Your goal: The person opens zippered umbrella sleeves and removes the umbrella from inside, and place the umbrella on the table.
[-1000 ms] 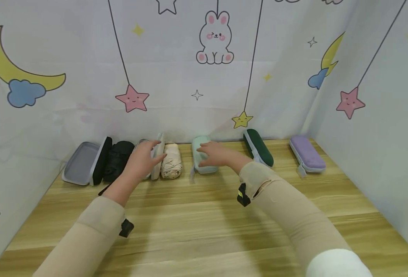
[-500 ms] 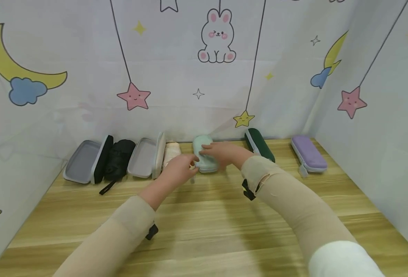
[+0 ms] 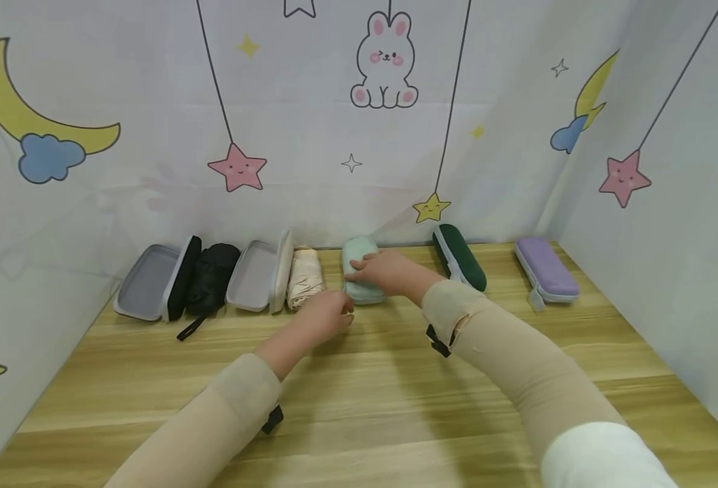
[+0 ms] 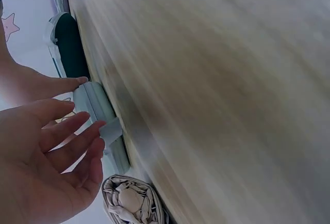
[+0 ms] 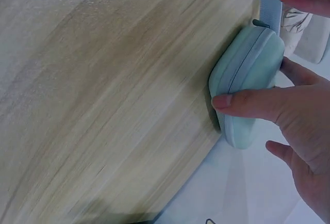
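Mint-green case (image 5: 258, 66) lies on the wooden table (image 3: 359, 413) near the back wall (image 3: 316, 210), between the beige rolled bundle (image 3: 305, 276) and the dark green case (image 3: 461, 259). The right hand (image 3: 391, 272) clamps it, thumb against the zip seam (image 5: 249, 59) and fingers over the top, probably to stop it sliding. The left hand (image 3: 321, 316) has its fingers apart and bent at the pale pull tab (image 4: 112, 132), seemingly because that end is nearest; whether they pinch it, I cannot tell.

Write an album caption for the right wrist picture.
The right hand holds a closed mint-green case on a wooden table, thumb across its zipper seam.
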`<state>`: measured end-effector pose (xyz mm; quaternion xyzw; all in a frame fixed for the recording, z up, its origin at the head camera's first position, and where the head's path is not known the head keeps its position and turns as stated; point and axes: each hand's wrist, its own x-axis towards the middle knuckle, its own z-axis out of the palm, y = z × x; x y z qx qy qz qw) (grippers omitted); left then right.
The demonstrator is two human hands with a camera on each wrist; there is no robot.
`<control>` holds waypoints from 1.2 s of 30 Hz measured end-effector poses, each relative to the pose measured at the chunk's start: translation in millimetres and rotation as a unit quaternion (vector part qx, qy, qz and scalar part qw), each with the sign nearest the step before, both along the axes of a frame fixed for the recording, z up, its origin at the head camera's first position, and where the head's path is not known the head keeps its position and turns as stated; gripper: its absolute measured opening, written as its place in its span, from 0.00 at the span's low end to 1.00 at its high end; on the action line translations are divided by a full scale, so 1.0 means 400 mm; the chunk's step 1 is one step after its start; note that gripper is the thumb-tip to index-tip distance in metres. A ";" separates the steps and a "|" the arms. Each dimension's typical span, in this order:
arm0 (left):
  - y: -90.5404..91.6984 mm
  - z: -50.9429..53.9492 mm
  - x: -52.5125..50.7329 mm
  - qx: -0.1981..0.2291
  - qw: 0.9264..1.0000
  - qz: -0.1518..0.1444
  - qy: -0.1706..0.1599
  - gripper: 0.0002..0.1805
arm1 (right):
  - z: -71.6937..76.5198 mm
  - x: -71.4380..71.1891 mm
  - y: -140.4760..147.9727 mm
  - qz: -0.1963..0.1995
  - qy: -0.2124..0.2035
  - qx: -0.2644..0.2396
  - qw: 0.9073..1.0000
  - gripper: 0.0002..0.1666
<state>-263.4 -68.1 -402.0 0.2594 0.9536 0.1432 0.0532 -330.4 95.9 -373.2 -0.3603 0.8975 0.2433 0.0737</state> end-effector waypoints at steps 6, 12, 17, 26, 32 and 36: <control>-0.019 -0.007 0.011 -0.012 1.000 0.017 0.003 0.09 | 0.011 0.027 0.000 0.024 -0.001 0.015 1.000 0.50; -0.030 -0.012 0.022 -0.014 0.999 0.041 -0.001 0.11 | 0.017 0.058 0.002 0.022 -0.036 0.016 0.999 0.56; -0.033 -0.014 0.028 -0.024 0.998 0.051 0.005 0.11 | 0.015 0.086 0.004 0.035 -0.050 0.006 0.998 0.55; -0.033 -0.020 0.036 -0.014 0.997 0.070 -0.021 0.07 | 0.013 0.132 0.008 0.038 -0.077 -0.033 0.996 0.52; -0.035 -0.023 0.037 0.012 0.996 0.084 -0.030 0.05 | 0.018 0.164 0.013 0.049 -0.073 -0.050 0.995 0.53; -0.036 -0.024 0.035 0.034 0.994 0.093 -0.051 0.03 | 0.016 0.183 0.013 0.054 -0.065 -0.058 0.995 0.52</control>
